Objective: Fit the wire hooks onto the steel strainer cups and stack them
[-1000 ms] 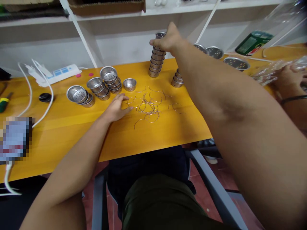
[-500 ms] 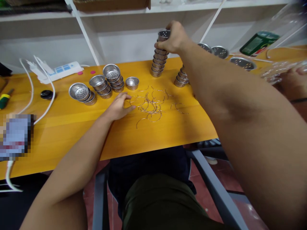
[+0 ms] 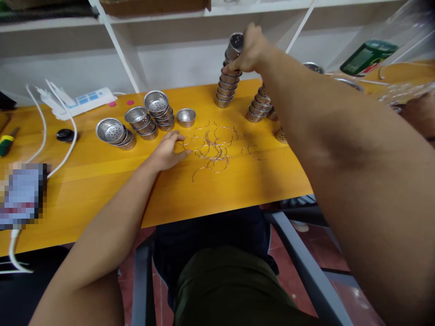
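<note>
Up at the back of the yellow-orange wooden table, our right hand has its grip closed around the upper part of a tall stack of silver, perforated metal cups. The stack lies to the left of our right palm, its long axis close to upright and leaning a little right towards the top, and the top cup tips its mouth towards us. Our right hand is clearly the nearer one; our left hand is down on the table, fingers loosely open and holding nothing that we can see, right beside a loose tangle of thin, curved metal wires. A single shallow silver cup sits just beyond those fingers.

Now for what we can't see: our right fingers go behind the top cup, so we can't tell how many cups they have hold of. Our right forearm cuts across a shorter stack of cups and covers part of what lies behind it. Over at the right edge, another person's hand is blurred and cut off, by some crinkled clear plastic.
</note>
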Tool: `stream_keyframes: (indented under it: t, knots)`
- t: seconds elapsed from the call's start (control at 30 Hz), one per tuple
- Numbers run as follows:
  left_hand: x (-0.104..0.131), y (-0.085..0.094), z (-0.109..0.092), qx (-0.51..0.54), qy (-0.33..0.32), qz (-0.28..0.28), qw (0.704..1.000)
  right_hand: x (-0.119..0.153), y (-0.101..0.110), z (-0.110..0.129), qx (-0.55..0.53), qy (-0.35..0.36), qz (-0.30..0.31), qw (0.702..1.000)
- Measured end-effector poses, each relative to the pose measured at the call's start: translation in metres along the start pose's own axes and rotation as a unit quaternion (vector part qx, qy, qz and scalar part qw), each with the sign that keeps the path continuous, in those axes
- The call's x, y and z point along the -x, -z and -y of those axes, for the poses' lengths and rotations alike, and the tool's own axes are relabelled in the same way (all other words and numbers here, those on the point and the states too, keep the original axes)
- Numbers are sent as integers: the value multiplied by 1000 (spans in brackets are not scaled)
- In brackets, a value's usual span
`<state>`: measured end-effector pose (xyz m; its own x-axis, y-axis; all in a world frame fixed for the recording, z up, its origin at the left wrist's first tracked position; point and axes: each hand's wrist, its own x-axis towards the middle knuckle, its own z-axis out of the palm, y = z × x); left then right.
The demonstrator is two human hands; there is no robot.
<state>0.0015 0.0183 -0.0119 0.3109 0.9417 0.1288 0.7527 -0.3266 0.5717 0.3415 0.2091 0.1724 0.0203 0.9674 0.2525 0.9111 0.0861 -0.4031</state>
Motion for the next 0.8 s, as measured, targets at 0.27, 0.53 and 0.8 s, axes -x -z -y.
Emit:
stream_keyframes:
  t: [0.27, 0.53, 0.8]
  knots:
    - [0, 0, 0, 1, -2, -2, 1000, 13, 18, 15, -30, -8, -33, 999]
    - [7, -2, -13, 172, -94, -78, 978, 107, -2, 30, -76, 356, -10, 931]
    - [9, -15, -32, 252, -131, -80, 955, 218, -108, 13, -205, 364, 98, 903]
